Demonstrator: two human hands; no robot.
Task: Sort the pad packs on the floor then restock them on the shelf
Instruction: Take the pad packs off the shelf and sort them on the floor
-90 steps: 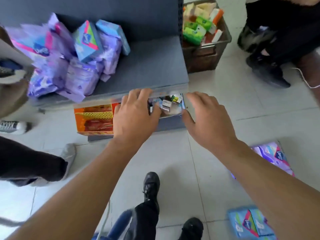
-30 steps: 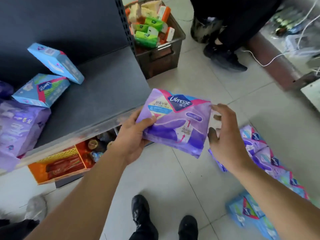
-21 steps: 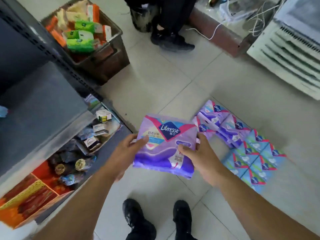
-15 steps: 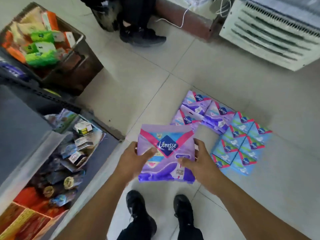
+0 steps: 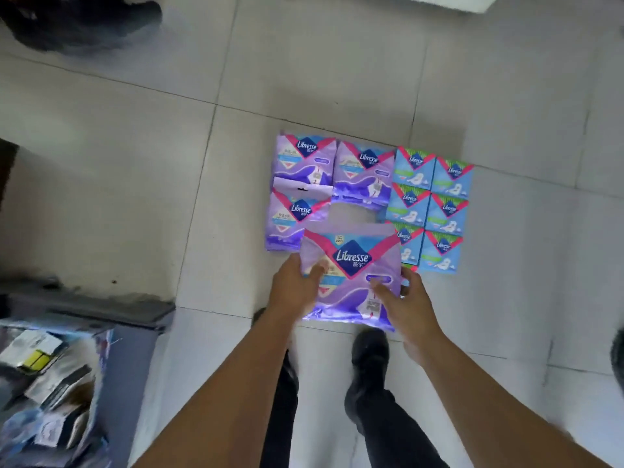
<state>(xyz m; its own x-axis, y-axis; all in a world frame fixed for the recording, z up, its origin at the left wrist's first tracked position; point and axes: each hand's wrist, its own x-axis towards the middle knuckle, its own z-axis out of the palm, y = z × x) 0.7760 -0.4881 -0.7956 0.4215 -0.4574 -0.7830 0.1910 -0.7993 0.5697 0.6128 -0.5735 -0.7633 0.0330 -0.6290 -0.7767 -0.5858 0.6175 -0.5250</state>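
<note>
I hold a purple Libresse pad pack (image 5: 351,265) flat in both hands, just above the floor. My left hand (image 5: 293,292) grips its left edge with the thumb on top. My right hand (image 5: 403,305) pinches its lower right corner. Right beyond it, three purple packs (image 5: 363,173) lie side by side on the tiles, leaving a bare gap in front of the held pack. To their right, several blue packs (image 5: 430,209) lie in neat rows.
The shelf's bottom tier (image 5: 67,376), with small loose goods, juts in at the lower left. My two black shoes (image 5: 369,349) stand under the held pack. Another person's dark shoe (image 5: 81,21) is at the top left. Pale floor tiles (image 5: 135,197) surround the packs.
I turned away from the shelf with the purple pack, took it in both hands and brought it down toward the gap among the sorted packs on the floor.
</note>
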